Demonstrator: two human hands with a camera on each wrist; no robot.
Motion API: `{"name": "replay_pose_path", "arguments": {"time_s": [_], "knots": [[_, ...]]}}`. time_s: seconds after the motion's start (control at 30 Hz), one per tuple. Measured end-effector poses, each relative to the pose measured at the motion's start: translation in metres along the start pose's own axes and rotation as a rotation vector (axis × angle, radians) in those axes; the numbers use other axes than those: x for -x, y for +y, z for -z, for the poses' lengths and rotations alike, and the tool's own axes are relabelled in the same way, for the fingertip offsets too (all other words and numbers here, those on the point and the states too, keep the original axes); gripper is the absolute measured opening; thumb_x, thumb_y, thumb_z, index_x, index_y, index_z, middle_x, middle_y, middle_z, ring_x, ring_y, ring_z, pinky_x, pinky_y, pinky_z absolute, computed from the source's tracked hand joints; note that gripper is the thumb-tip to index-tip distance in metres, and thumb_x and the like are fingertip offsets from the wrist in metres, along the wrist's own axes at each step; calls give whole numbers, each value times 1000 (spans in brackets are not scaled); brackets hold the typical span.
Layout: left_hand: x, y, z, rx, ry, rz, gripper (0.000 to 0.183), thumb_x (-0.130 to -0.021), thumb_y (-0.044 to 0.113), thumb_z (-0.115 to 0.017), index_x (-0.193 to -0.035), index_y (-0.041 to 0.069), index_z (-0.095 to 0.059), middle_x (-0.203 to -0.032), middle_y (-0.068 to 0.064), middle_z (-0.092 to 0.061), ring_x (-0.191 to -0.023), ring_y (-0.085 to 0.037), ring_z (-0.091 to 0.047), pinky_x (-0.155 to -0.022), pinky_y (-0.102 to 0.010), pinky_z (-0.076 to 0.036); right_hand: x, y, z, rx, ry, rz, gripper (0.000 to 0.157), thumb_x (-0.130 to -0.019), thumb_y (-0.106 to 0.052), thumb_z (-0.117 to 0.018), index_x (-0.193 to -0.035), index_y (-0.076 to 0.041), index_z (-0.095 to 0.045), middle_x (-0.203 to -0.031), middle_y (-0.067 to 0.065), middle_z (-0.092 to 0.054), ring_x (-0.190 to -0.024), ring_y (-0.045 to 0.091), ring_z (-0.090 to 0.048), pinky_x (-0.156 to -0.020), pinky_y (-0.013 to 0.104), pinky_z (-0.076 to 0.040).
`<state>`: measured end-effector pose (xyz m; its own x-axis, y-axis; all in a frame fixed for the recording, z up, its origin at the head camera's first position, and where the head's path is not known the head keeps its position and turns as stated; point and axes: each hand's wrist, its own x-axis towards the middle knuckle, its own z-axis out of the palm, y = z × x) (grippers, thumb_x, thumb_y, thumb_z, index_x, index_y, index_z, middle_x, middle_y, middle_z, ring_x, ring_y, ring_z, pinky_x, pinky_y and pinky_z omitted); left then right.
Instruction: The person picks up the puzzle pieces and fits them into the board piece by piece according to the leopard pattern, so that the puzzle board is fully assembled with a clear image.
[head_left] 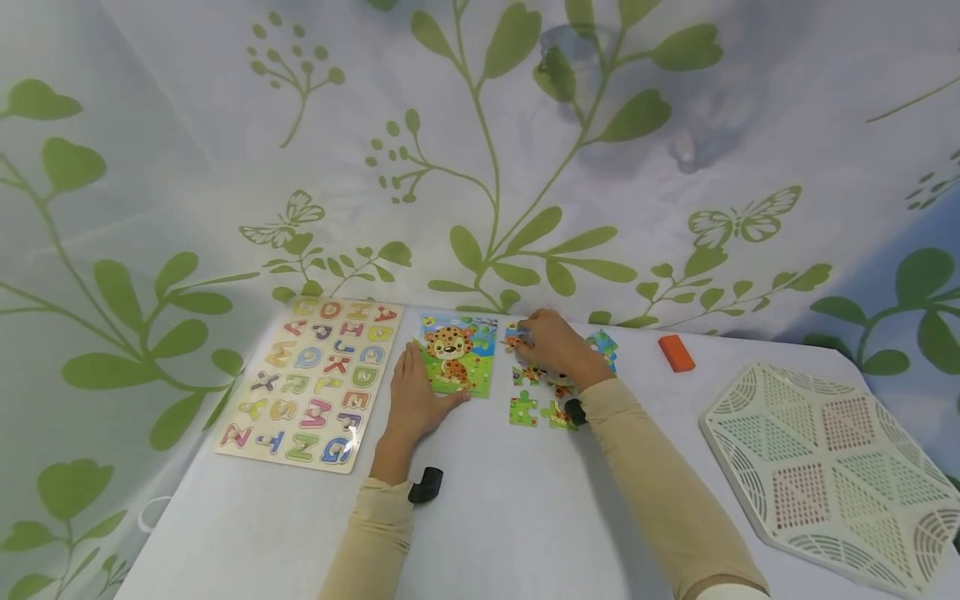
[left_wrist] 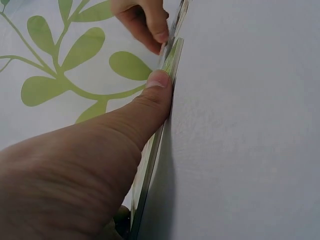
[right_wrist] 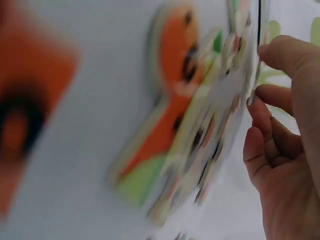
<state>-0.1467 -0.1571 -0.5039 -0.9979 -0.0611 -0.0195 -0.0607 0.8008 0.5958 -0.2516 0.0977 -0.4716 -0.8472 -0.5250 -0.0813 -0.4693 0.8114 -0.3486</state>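
A square leopard picture board (head_left: 478, 373) lies flat on the white table (head_left: 495, 508). My left hand (head_left: 415, 402) rests at its lower left, fingers along the left side. In the left wrist view the left thumb (left_wrist: 150, 102) lies straight against the board's edge. Just right of the board, my right hand (head_left: 558, 346) pinches a thin jigsaw piece (right_wrist: 256, 82) between thumb and fingertips. Around and below that hand lie several jigsaw pieces (head_left: 522, 410), partly hidden by the hand and sleeve. Nearby pieces (right_wrist: 172, 95) look blurred in the right wrist view.
An alphabet board (head_left: 300, 392) lies on the left. An orange block (head_left: 677, 353) sits right of the pieces. A large patterned lattice panel (head_left: 832, 467) covers the table's right side. Behind the table hangs a leaf-print curtain (head_left: 360, 100).
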Motion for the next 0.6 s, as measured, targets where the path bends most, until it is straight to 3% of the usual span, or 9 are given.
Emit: {"name": "replay_pose_path", "arguments": {"time_s": [0.17,0.3,0.43,0.6], "knots": [[-2,0,0,-16,-2,-5,130,-78,54,-85,-161,-8,-5,-169,-27,-7,-158,-44,-10,-129,-55,-15,-14,-18,-9,-14,52,87,48,-100,-34,-64,-137,-5,-64,-136,19,-65,-130,36,-56,-110,50,-48],[-4,-2,-2,-27,10,-31,129,-79,56,-83,-160,-9,-6,-169,-29,-9,-157,-45,-11,-128,-56,-16,-28,-42,-18,42,35,145,47,-101,-35,-63,-137,-5,-64,-132,18,-66,-125,34,-59,-109,47,-49],[-6,-5,-6,-44,26,-43,123,-84,59,-76,-160,-10,-8,-168,-30,-12,-156,-46,-14,-127,-58,-19,-37,-63,-25,86,4,145,44,-102,-32,-62,-137,-5,-65,-131,16,-64,-124,31,-59,-111,44,-47],[-8,-8,-10,-74,58,-41,118,-87,60,-72,-160,-9,-11,-167,-29,-16,-155,-45,-18,-125,-60,-23,-49,-80,-32,89,33,129,39,-103,-30,-62,-134,-8,-67,-128,11,-64,-122,27,-59,-111,41,-47]]}}
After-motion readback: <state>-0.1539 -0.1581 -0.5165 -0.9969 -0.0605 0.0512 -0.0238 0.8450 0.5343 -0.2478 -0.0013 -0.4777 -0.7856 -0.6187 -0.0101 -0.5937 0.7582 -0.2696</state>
